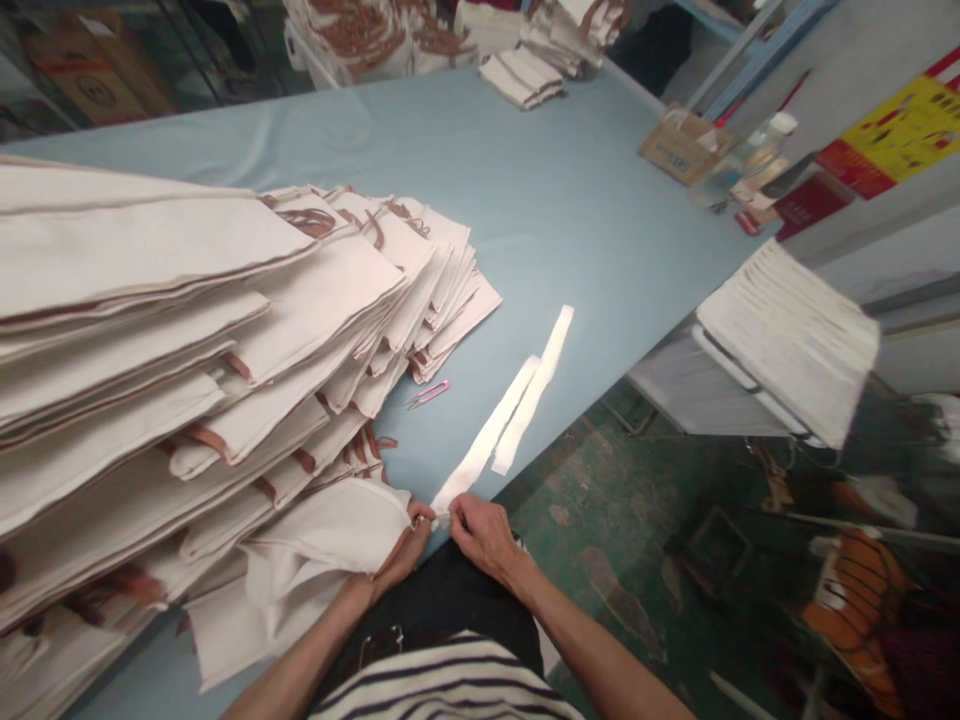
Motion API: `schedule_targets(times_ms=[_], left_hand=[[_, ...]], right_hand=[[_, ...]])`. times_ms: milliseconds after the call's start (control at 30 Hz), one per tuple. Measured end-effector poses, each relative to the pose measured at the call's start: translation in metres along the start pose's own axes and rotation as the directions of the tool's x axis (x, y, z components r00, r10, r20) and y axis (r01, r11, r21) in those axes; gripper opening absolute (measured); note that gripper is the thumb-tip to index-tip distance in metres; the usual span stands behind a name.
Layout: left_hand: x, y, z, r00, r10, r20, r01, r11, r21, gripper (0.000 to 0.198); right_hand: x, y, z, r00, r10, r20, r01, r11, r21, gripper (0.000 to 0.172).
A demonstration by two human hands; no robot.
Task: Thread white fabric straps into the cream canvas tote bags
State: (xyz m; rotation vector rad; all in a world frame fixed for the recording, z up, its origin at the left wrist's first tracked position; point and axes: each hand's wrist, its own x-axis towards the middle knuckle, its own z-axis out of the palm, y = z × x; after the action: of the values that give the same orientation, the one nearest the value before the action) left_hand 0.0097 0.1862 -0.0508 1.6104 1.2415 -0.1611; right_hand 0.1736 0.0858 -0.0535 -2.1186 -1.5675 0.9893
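My left hand (pixel 409 545) is closed on the edge of a cream cloth bag (pixel 330 545) that lies crumpled at the near table edge. My right hand (pixel 480 535) pinches the near end of a long white fabric strip (pixel 487 435), right beside the left hand's fingers. A second white strip (pixel 536 385) lies along the first on the blue table (pixel 570 210). Small pink thread snips (pixel 429 394) rest on the table just beyond the hands.
A tall slanting pile of cream bags with brown handles (pixel 225 340) fills the left. More stacked bags (pixel 525 75) sit at the far end. A cardboard box (pixel 679 145) and plastic bottle (pixel 750 160) stand far right. Beside the table a cart holds stacked cloth (pixel 787 335).
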Motion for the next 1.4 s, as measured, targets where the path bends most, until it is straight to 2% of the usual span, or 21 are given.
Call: schedule_targets(times_ms=[200,367,633,900,1133,1267,1400], left_hand=[[-0.002,-0.001,-0.001,0.999,0.040,0.028,-0.040,0.999,-0.002,0.026],[-0.002,-0.002,0.002,0.999,0.028,0.046,-0.028,1.000,-0.009,0.026],[-0.004,0.006,-0.005,0.995,0.037,0.094,-0.026,0.992,-0.120,0.025],[-0.006,0.016,-0.014,0.975,0.034,0.222,0.022,0.970,-0.242,0.028],[-0.003,0.019,-0.017,0.973,-0.014,0.230,0.078,0.959,-0.272,0.028],[-0.003,0.019,-0.013,0.967,-0.056,0.248,0.120,0.961,-0.247,0.027],[-0.002,0.018,-0.013,0.967,-0.086,0.240,0.138,0.968,-0.208,0.027]], right_hand=[[-0.002,0.004,0.002,1.000,0.006,-0.024,-0.004,0.996,0.088,0.022],[-0.006,0.009,0.003,0.995,0.055,-0.083,-0.038,0.980,0.193,0.023],[-0.013,0.011,-0.007,0.990,0.094,-0.107,-0.055,0.947,0.317,0.025],[0.000,0.003,-0.003,0.989,0.116,-0.090,-0.080,0.941,0.328,0.026],[0.005,-0.004,-0.007,0.987,0.130,-0.094,-0.095,0.944,0.315,0.029],[0.003,-0.008,-0.010,0.989,0.116,-0.094,-0.081,0.944,0.321,0.028],[0.002,-0.009,-0.009,0.980,0.157,-0.125,-0.107,0.936,0.334,0.027]])
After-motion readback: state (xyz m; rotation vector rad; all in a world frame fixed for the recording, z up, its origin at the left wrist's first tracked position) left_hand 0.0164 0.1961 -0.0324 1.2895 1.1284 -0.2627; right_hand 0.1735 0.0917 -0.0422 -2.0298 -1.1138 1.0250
